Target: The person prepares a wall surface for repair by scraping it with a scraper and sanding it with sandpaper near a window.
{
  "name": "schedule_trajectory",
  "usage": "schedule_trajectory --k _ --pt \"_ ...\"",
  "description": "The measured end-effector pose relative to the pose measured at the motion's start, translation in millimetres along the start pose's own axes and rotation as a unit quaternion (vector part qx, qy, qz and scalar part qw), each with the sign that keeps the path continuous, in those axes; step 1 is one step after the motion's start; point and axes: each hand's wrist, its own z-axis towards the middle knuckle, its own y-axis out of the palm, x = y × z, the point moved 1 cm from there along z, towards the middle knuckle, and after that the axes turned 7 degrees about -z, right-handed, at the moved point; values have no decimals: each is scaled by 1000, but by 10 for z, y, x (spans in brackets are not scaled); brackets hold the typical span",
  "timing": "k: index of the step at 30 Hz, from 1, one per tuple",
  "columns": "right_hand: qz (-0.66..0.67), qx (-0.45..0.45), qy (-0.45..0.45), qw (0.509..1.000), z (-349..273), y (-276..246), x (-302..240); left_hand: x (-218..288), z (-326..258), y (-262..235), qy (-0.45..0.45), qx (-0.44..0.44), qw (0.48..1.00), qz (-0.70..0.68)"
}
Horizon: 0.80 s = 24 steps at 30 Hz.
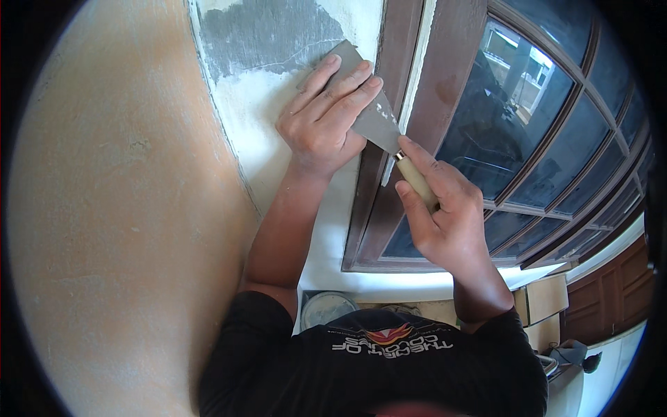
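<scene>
Head view, read from its left edge: a broad orange-tan plastered wall (125, 208) fills the left half, meeting a narrow white-skimmed strip of wall (257, 118) near the upper middle, where a rough grey patch of bare render (267, 31) shows at the top.

On that strip lies the wide grey steel blade of a putty knife (372, 115), slanting from upper left down to lower right, its top edge against the boundary between grey patch and white skim. The left hand (323, 118) lies on the blade, fingers spread flat and pointing up and to the right, pressing the steel to the wall; the forearm rises almost straight from the lower middle of the frame. This hand pushes more than it clasps.

Just right of it, the right hand (438, 208) is wrapped closed around the pale wooden handle (417, 182), thumb and forefinger extended along it toward the metal collar, wrist bent inward.

To judge from this, the stroke goes best with even pressure across the whole blade, a shallow angle held steady from the handle, and the blade's right corner kept off the dark brown wooden window frame (396, 139) just beside it, so no filler smears onto it.

Farther right, dark glass panes (500, 118) curve toward the rim. At the bottom middle, below the black shirt, a round pale bucket (326, 309) is partly visible.
</scene>
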Motion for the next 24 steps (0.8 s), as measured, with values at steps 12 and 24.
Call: schedule_trajectory --k 12,24 --pt "120 -73 -18 990 -827 37 615 329 -462 -357 1 -92 995 39" --pt "198 -424 95 878 -1956 168 1628 2468 -2533 -1897 -900 100 422 46"
